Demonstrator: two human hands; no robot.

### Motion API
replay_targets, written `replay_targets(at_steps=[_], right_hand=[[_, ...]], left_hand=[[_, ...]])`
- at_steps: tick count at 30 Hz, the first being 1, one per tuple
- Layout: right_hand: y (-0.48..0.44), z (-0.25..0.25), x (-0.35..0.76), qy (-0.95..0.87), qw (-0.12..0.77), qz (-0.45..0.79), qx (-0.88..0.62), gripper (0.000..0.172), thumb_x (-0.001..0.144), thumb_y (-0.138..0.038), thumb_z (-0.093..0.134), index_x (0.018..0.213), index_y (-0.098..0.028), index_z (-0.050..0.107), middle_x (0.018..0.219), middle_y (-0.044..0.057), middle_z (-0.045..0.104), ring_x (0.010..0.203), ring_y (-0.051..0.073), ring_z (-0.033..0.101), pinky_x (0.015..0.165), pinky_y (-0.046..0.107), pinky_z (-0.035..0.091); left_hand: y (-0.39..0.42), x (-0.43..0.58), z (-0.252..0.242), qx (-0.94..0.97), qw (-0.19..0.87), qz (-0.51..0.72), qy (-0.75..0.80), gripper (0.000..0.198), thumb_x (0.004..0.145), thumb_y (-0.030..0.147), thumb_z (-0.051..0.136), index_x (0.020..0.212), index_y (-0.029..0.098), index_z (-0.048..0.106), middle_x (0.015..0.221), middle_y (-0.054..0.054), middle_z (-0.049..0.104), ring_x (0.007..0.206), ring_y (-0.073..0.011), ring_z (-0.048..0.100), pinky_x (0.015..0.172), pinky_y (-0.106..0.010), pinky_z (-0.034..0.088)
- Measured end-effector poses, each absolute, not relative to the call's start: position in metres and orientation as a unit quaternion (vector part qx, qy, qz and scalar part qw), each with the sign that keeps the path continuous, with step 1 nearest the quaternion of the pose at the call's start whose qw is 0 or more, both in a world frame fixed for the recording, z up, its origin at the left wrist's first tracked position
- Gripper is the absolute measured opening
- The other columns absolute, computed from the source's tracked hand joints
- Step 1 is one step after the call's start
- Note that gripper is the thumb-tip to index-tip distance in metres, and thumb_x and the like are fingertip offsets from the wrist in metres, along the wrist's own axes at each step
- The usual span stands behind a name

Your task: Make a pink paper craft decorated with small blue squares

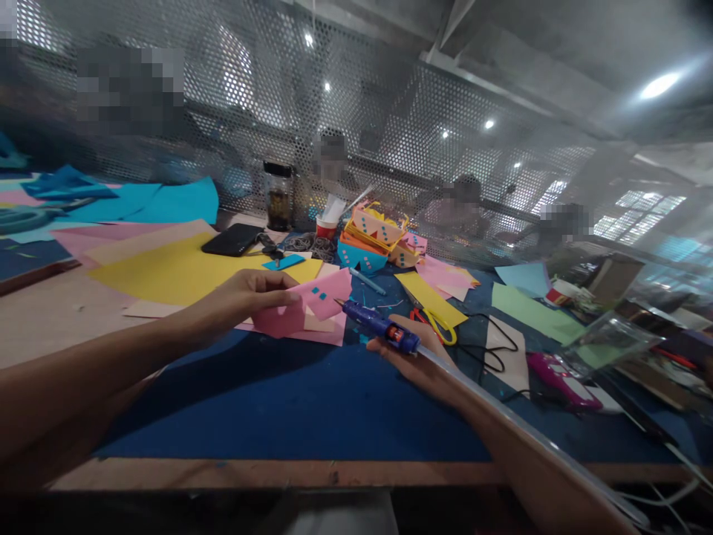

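Observation:
My left hand (253, 297) pinches a piece of pink paper (328, 290) by its left side, held up over the table. Small blue squares are stuck on its face. In my right hand (409, 357) is a blue hot glue gun (379, 325), its nozzle pointing left at the paper's right part; I cannot tell whether the tip touches it. A long clear glue stick (501, 405) runs out of the gun's back along my forearm. Beneath the held piece lie more pink sheets (328, 334). Yellow-handled scissors (443, 327) rest just beyond my right hand.
Small paper baskets (365, 256) are stacked at the back, near a dark-lidded jar (278, 197) and a black phone (231, 239). Yellow paper (167, 271) spreads at left. A black cord (501, 338), a magenta device (565, 380) and a clear container (613, 342) occupy the right. A perforated metal screen (379, 126) stands behind.

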State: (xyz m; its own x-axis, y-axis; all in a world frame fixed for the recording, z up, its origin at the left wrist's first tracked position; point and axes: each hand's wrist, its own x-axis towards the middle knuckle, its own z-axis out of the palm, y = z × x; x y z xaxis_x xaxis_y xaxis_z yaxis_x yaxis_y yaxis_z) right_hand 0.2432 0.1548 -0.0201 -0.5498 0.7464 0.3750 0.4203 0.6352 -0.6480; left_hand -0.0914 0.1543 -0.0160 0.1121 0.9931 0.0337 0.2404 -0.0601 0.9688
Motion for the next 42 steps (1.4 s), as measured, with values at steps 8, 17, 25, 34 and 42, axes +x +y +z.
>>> replay_targets(at_steps=[8, 17, 25, 34, 42], right_hand=[[0.149, -0.015, 0.246, -0.746, 0.333, 0.406, -0.409, 0.043, 0.088, -0.065, 0.081, 0.097, -0.022, 0.080, 0.089, 0.004, 0.074, 0.075, 0.018, 0.062, 0.067, 0.030, 0.050], [0.150, -0.010, 0.246, -0.716, 0.371, 0.417, -0.420, 0.051, 0.082, -0.070, 0.083, 0.096, -0.021, 0.078, 0.083, 0.003, 0.071, 0.066, 0.015, 0.057, 0.063, 0.030, 0.047], [0.157, -0.006, 0.257, -0.706, 0.390, 0.428, -0.407, 0.057, 0.083, -0.076, 0.080, 0.096, -0.021, 0.077, 0.080, 0.003, 0.069, 0.061, 0.013, 0.054, 0.056, 0.029, 0.044], [0.163, 0.005, 0.291, -0.762, 0.284, 0.342, -0.471, 0.046, 0.092, -0.067, 0.077, 0.105, -0.022, 0.078, 0.080, 0.002, 0.069, 0.068, 0.016, 0.057, 0.060, 0.029, 0.046], [0.176, -0.002, 0.309, -0.750, 0.235, 0.379, -0.489, 0.044, 0.089, -0.062, 0.081, 0.104, -0.021, 0.078, 0.091, 0.005, 0.074, 0.073, 0.017, 0.065, 0.064, 0.031, 0.052]], left_hand=[[0.156, -0.095, -0.018, 0.614, 0.426, 0.417, 0.518, 0.041, 0.080, 0.061, 0.083, 0.092, 0.021, 0.082, 0.080, -0.004, 0.075, 0.067, -0.0168, 0.063, 0.058, -0.023, 0.043], [0.159, -0.096, -0.022, 0.589, 0.438, 0.438, 0.520, 0.039, 0.076, 0.057, 0.086, 0.087, 0.021, 0.079, 0.078, -0.005, 0.075, 0.066, -0.0176, 0.063, 0.057, -0.024, 0.040], [0.153, -0.090, -0.009, 0.512, 0.502, 0.466, 0.519, 0.039, 0.066, 0.047, 0.095, 0.084, 0.018, 0.076, 0.073, -0.001, 0.069, 0.064, -0.0130, 0.056, 0.054, -0.021, 0.039], [0.155, -0.096, -0.004, 0.460, 0.510, 0.488, 0.539, 0.031, 0.075, 0.038, 0.093, 0.084, 0.016, 0.074, 0.077, 0.000, 0.072, 0.069, -0.0118, 0.060, 0.057, -0.020, 0.042], [0.157, -0.098, -0.010, 0.454, 0.492, 0.492, 0.556, 0.030, 0.076, 0.037, 0.092, 0.088, 0.017, 0.074, 0.081, 0.002, 0.073, 0.074, -0.0126, 0.062, 0.061, -0.019, 0.043]])
